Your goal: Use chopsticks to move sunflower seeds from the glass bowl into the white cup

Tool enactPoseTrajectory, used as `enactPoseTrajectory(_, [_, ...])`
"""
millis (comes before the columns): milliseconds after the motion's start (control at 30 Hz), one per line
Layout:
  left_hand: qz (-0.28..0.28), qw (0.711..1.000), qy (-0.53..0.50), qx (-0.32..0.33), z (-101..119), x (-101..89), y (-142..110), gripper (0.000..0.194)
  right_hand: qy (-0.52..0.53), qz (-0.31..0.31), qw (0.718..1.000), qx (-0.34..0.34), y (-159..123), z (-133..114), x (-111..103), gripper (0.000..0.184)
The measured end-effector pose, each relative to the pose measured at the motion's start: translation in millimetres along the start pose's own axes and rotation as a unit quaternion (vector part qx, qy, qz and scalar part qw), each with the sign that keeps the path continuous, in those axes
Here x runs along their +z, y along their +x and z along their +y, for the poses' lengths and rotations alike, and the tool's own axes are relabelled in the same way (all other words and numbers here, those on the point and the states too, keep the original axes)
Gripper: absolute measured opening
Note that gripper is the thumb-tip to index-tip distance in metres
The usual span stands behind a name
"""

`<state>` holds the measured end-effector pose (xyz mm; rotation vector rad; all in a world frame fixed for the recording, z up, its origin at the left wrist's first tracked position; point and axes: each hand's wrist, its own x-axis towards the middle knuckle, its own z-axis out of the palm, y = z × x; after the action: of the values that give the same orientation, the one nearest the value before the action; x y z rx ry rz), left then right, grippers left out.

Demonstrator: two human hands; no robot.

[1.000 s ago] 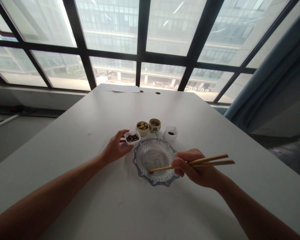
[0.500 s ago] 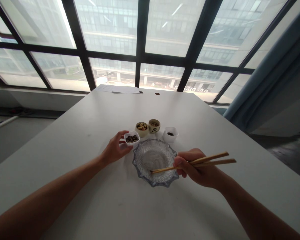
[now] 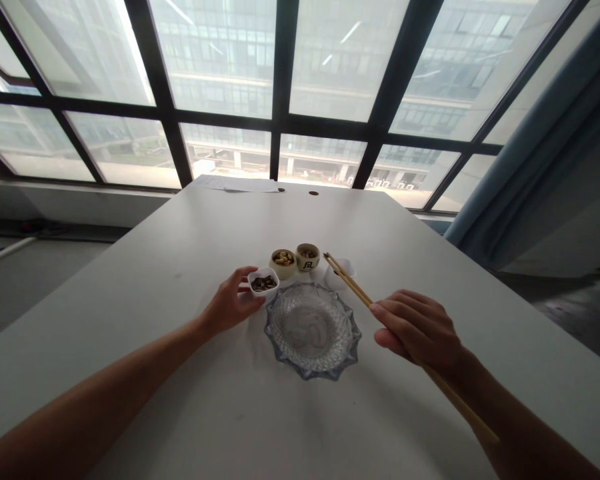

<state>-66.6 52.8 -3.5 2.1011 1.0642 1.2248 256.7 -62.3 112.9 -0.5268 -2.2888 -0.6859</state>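
Observation:
My left hand [image 3: 235, 302] grips a small white square bowl [image 3: 264, 293] of dark seeds at the left rim of a scalloped glass bowl [image 3: 313, 333]. In my right hand [image 3: 415, 327] is a pair of chopsticks [image 3: 353, 283], pointing up and to the left. Their tips lie over or in front of a second white square bowl [image 3: 347, 270]; whether they touch it I cannot tell. What that bowl holds is mostly hidden. Behind the glass bowl stand two cream round cups, one with nuts [image 3: 283, 259] and another with a dark character [image 3: 308, 265] on its side.
The white table [image 3: 220, 233] stretches to a wall of windows [image 3: 275, 67]. Sheets of paper [image 3: 237, 184] lie at its far edge, beside a round hole [image 3: 313, 193]. A blue curtain [image 3: 525, 147] hangs on the right.
My right hand has swung the chopsticks from the glass bowl up to the right-hand white bowl. My left hand stays on its bowl. The view has tilted up slightly.

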Motion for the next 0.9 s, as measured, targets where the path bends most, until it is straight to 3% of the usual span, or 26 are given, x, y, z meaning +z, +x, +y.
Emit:
enactPoseTrajectory(133, [-0.001,1.000,0.000,0.001,1.2,-0.4,0.2,0.055,-0.009,0.005,0.999,0.030,-8.3,8.2,3.8,0.014])
enactPoseTrajectory(300, [-0.003,1.000,-0.008,-0.003,-0.5,0.7,0.0,0.055,-0.054,-0.053,0.978,0.194,-18.7,18.3,12.6,0.028])
enactPoseTrajectory(567, [-0.009,1.000,0.000,-0.010,-2.8,0.6,0.1,0.055,-0.010,-0.030,0.934,0.355,-20.5,17.9,10.5,0.037])
enactPoseTrajectory(733, [-0.010,1.000,0.001,-0.013,-2.8,1.2,-0.8,0.056,0.042,0.040,0.942,0.332,-13.3,2.1,20.2,0.028])
enactPoseTrajectory(900, [0.000,1.000,0.005,-0.009,-1.1,1.0,0.0,0.054,0.051,-0.096,0.972,0.209,-5.0,-23.9,49.0,0.024])
